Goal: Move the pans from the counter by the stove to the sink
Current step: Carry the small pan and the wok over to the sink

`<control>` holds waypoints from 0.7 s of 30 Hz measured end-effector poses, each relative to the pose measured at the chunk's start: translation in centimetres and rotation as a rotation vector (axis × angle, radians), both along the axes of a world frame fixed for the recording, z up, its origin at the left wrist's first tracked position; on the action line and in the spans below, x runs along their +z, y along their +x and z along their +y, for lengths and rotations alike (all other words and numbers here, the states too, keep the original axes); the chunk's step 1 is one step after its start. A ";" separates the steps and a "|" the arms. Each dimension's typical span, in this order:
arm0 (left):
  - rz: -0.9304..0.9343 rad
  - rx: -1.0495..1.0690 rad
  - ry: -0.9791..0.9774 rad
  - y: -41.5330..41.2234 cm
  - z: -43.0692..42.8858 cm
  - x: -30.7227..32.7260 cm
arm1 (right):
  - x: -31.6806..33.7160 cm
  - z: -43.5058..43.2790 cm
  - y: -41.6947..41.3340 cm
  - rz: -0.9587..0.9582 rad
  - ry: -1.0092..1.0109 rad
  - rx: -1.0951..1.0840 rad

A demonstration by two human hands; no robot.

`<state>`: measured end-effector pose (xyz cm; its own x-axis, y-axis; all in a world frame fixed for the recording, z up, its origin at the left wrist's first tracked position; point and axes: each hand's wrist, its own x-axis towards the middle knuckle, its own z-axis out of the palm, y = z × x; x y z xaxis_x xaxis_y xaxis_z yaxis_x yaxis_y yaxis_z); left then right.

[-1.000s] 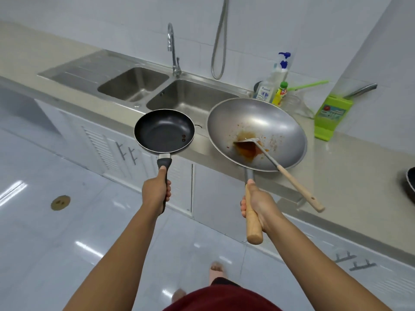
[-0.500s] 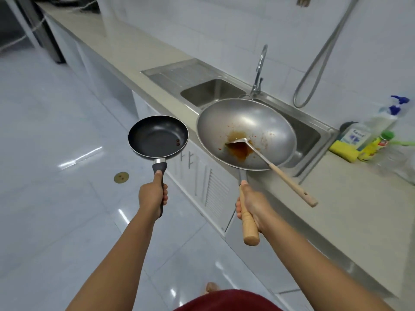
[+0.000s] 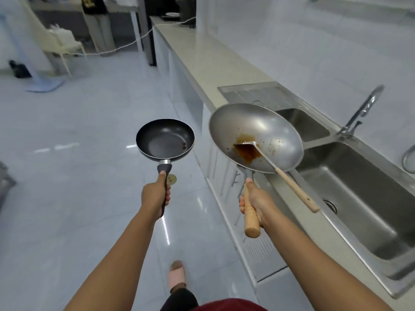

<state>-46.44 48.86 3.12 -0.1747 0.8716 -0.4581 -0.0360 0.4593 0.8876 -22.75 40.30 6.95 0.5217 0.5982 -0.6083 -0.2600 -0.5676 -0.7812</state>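
Two pans carried: left hand (image 3: 155, 198) clenched on frying pan (image 3: 165, 138) handle, right hand (image 3: 256, 203) on wok (image 3: 256, 136) handle. Loose spatula (image 3: 277, 171), handle overhanging rim at 5 o'clock, judged liable to slide out if wok tilted over sink (image 3: 368, 212).

The frying pan (image 3: 165, 138) sits left of the wok (image 3: 256, 136) — spatula (image 3: 277, 171) in it — sink (image 3: 350, 191) to the right.

Bare forearms, red top (image 3: 226, 305), pink slipper (image 3: 177, 274)

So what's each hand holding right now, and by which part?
Left hand grips the black pan by its dark handle. Right hand grips the wok by its wooden handle; a spatula rests inside, unheld.
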 end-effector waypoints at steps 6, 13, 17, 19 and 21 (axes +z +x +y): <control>0.047 0.039 -0.017 -3.4 11.5 -0.7 | -0.8 12.3 -2.3 -0.001 -0.005 0.072; 0.108 -0.016 -0.030 -6.3 25.5 0.3 | -0.9 25.3 -5.3 -0.026 -0.030 0.072; 0.106 -0.047 -0.018 -6.3 31.4 0.4 | -0.5 31.2 -6.0 -0.017 -0.024 0.029; 0.119 -0.080 -0.018 -6.2 34.6 0.6 | -0.5 34.3 -5.9 -0.011 -0.024 0.013; 0.134 -0.102 -0.011 -5.8 37.7 0.8 | -0.5 37.3 -5.6 -0.005 -0.013 -0.022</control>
